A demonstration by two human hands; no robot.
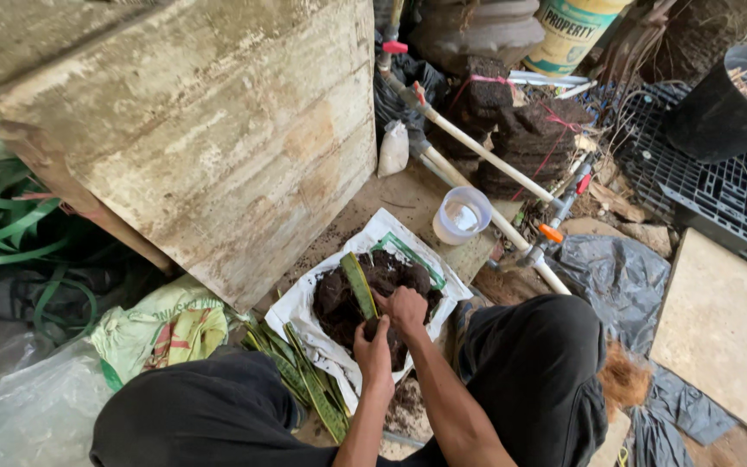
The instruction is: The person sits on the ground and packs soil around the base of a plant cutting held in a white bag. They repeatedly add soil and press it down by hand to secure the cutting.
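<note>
Both hands meet over a white sack of dark soil that lies open on the floor between the knees. The left hand has its fingers closed around the base of a long green leaf cutting, probably to keep it upright. The right hand presses its bent fingers on the soil just beside that base. More green leaf cuttings lie left of the fingers, and a white plastic cup stands beyond them.

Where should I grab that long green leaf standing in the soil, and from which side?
Grip the leaf low, near its base by the soil, from above and the near side: its flat blade leans away, and both hands already meet there.
</note>
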